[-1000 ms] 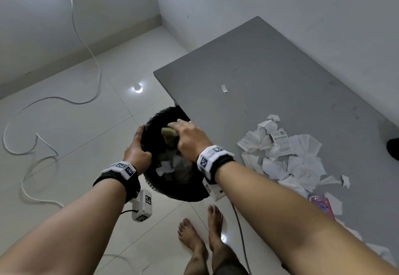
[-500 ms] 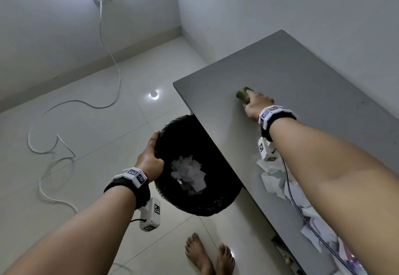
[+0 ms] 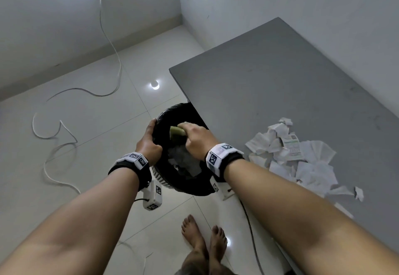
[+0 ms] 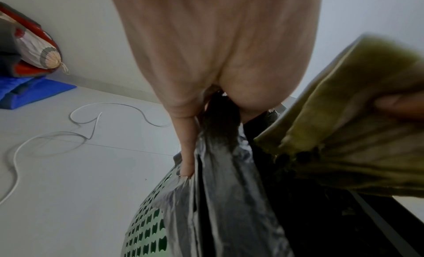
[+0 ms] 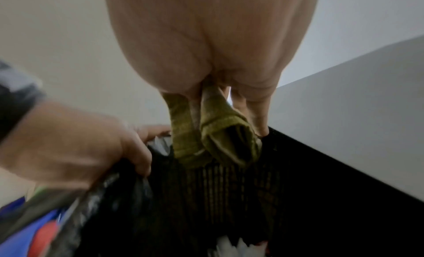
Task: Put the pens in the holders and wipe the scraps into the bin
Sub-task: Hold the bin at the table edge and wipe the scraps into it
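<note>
Item, far left: a white cable (image 3: 64,143) lies looped over the floor tiles, no part of the job. Item: your left hand (image 3: 149,143), fingers curled over the near rim of the bin (image 3: 183,186) and pinching its black liner, holds it tucked against the table edge. Item: the bin itself, a perforated basket lined in black plastic, has white scraps visible at the bottom, so part of the wiping looks done. Item: your right hand (image 3: 195,137) hangs over the bin's mouth, fingers closed round a folded olive-green cloth (image 3: 177,133), which sits at the table's edge above the opening. Item: the grey table (image 3: 269,84), whose near-left stretch beside the bin shows no paper. Item, right: a sizeable heap of torn paper scraps (image 3: 298,158) lies on the table, well apart from the bin, with a few strays (image 3: 358,193) beyond it toward you. Pens and holders: none in view, so you cannot tell how that half stands. Judged remaining: the heap needs sweeping across to the edge and over, likely in more than one pass.
</note>
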